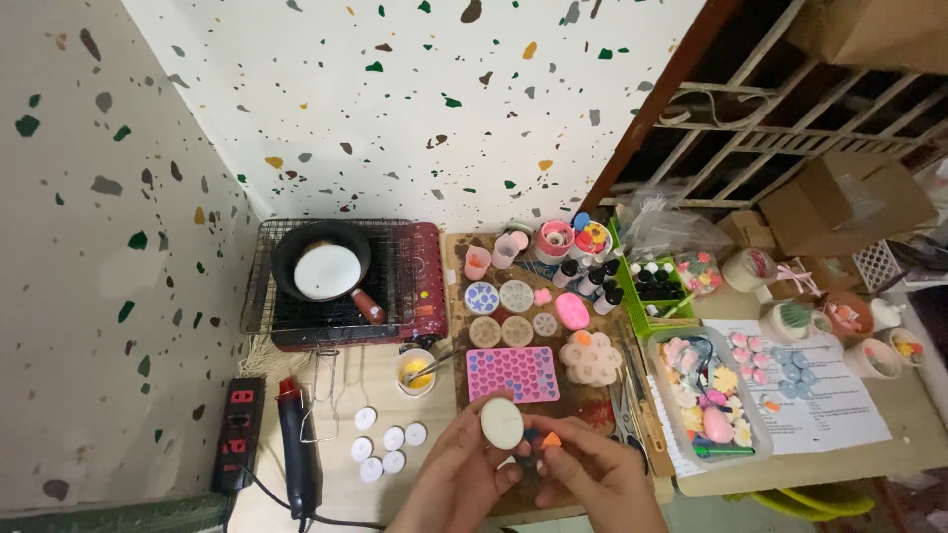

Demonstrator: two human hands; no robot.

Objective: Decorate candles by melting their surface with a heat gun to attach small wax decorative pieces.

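Down at the bottom edge, over the desk (395, 390), the left hand (456, 484) grips a round cream wax disc (502, 422) by its rim, face up toward the camera. Right beside it, the right hand (592, 479) pinches a small orange piece (551, 440) in its fingertips, just apart from the disc. Just above them lies a pink heart mould (512, 373), and left of the hands, five small white discs (385, 444) sit on the desk.

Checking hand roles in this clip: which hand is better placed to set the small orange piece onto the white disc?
Probably the right hand: its fingertips pinch the orange piece beside the white disc, which the left hand holds up, face toward the camera.
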